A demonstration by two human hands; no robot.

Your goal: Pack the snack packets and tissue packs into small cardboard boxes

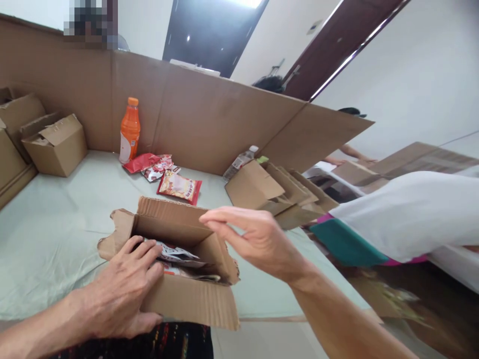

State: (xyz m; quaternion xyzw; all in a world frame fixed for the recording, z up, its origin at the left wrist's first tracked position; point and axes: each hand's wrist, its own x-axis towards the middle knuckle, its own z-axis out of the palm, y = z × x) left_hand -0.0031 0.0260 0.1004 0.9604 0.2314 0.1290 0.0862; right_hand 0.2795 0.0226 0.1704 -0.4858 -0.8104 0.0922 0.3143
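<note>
An open cardboard box stands at the near edge of the table, with snack packets inside it. My left hand rests on the box's near-left wall, fingers reaching over the rim and touching the packets. My right hand hovers over the box's right side, empty, fingers extended and loosely together. Farther back on the table lie a red-and-yellow snack bag and a small heap of red snack packets. An orange drink bottle stands upright behind them.
A tall cardboard screen walls the back of the light green table. Closed cardboard boxes sit at the left. A plastic water bottle lies by folded flat cartons at the right. Another person's white sleeve is further right.
</note>
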